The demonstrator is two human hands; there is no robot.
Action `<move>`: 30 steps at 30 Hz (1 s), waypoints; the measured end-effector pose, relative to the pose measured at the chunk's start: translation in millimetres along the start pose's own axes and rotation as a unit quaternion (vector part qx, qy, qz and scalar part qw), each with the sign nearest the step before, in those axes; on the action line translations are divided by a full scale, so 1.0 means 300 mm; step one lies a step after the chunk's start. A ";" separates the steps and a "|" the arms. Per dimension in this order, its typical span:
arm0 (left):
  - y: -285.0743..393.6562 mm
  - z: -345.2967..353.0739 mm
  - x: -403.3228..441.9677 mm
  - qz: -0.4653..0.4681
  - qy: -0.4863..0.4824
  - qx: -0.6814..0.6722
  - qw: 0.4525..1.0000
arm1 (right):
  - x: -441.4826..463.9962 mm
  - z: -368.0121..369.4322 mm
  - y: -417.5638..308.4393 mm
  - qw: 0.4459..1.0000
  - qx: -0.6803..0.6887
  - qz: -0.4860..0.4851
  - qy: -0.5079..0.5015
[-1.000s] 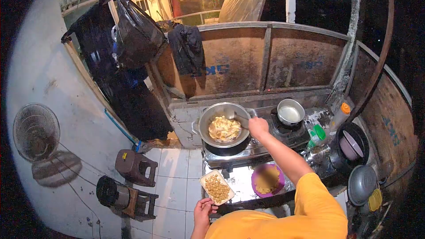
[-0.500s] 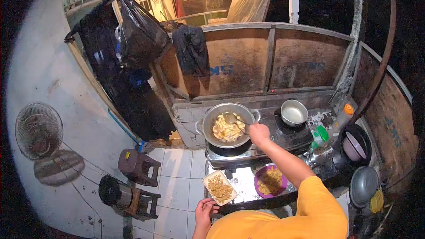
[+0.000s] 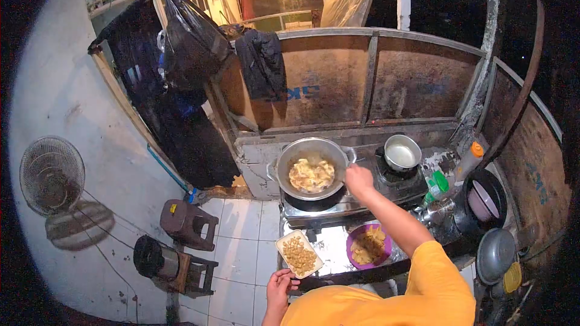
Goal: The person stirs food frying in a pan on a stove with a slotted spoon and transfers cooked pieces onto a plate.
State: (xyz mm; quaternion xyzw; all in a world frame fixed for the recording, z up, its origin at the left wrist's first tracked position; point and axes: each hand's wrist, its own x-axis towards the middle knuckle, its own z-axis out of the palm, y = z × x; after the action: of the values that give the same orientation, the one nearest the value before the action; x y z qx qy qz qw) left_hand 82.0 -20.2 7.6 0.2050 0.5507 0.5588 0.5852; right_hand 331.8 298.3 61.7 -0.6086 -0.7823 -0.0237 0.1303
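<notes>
A wide metal wok [image 3: 283, 176] with two loop handles sits on the stove, holding pale, yellowish pieces of food [image 3: 312, 175]. My right hand [image 3: 359, 180] is closed round the handle of a cooking spatula at the wok's right rim; its head is hard to make out now. My left hand [image 3: 280, 290] is low by the counter's front edge, fingers loosely bent and apart, holding nothing visible. Just above its fingertips lies a cream tray [image 3: 318, 268] of small light-brown chunks. A purple bowl [image 3: 351, 258] of yellowish pieces stands to the tray's right.
On the stove's right side stands a small metal pot [image 3: 402, 152]. Farther right are a green-capped container [image 3: 436, 185], an orange-capped bottle [image 3: 469, 160], a dark basin [image 3: 487, 202] and a grey pot lid [image 3: 496, 253]. Stools [image 3: 188, 223] stand on the left; a wooden panel [image 3: 329, 78] is behind.
My right hand has moved slightly right, and the spatula's head no longer shows clearly in the wok. The food there has shifted into a tighter heap. My left hand is nearly still.
</notes>
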 end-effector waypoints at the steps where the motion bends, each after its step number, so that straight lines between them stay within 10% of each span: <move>1: -0.002 0.002 0.000 -0.001 -0.002 0.001 1.000 | 0.009 -0.008 0.011 1.000 -0.003 0.011 0.007; 30: 0.029 -0.020 -0.010 0.009 -0.003 -0.014 1.000 | 0.124 -0.103 -0.069 0.999 -0.010 0.033 -0.041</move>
State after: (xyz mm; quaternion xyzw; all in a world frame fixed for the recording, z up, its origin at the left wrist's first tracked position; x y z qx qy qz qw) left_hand 73.7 -22.6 14.5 0.2034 0.5388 0.5710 0.5850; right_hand 309.0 322.1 102.5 -0.6356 -0.7664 -0.0020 0.0930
